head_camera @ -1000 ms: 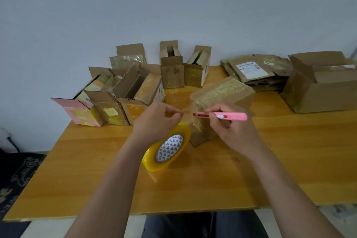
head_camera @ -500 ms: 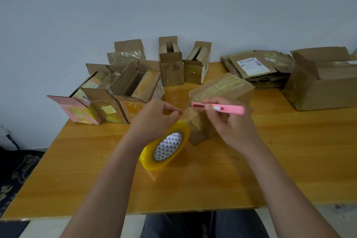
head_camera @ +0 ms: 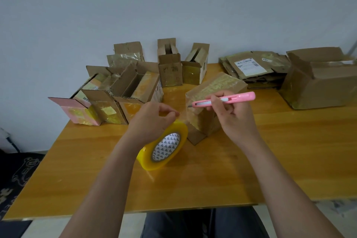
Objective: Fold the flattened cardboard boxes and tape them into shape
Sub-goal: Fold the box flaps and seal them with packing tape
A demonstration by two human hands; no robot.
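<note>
A folded cardboard box (head_camera: 216, 91) stands tilted at the middle of the wooden table (head_camera: 289, 150), clear tape shining on its top and near side. A yellow roll of tape (head_camera: 165, 146) leans just left of it. My left hand (head_camera: 150, 120) holds the roll from above and pinches the pulled-out strip of tape that runs to the box. My right hand (head_camera: 233, 116) grips a pink utility knife (head_camera: 224, 99), whose tip points left at the box's near top corner, close to the stretched strip.
Several taped, open-topped boxes (head_camera: 123, 94) cluster at the back left and centre. A stack of flattened boxes (head_camera: 251, 67) lies at the back right beside a large open box (head_camera: 318, 83). A wall rises right behind the table.
The knife tip has slid slightly right, away from my left fingers and onto the box corner. My hands otherwise keep their holds; the view has shifted a little.
</note>
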